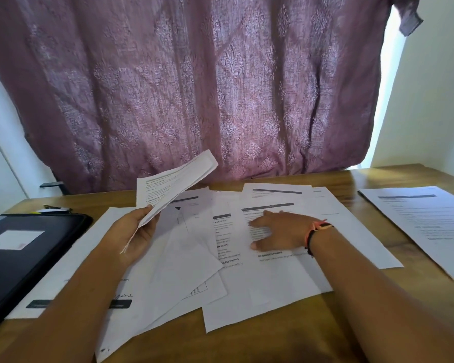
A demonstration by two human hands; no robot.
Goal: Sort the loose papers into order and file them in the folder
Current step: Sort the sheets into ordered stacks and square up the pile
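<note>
- Fingers of the left hand curl round the near end of a thin sheaf of papers. The sheaf is held off the bench, its long axis slanting up and right toward the purple curtain.
- Right hand lies flat, its fingers straight and spread, pressing on a printed sheet among the loose papers fanned over the middle of the bench.
- Black folder lies closed and flat at the left edge, so its contents are hidden. The white label on its cover cannot be read.
- "REQUIRED PROPS" shows as a bold heading just near of the right hand; other print is blurred.
- Separate stack lies at the right, apart from the spread, angled from far left to near right.
</note>
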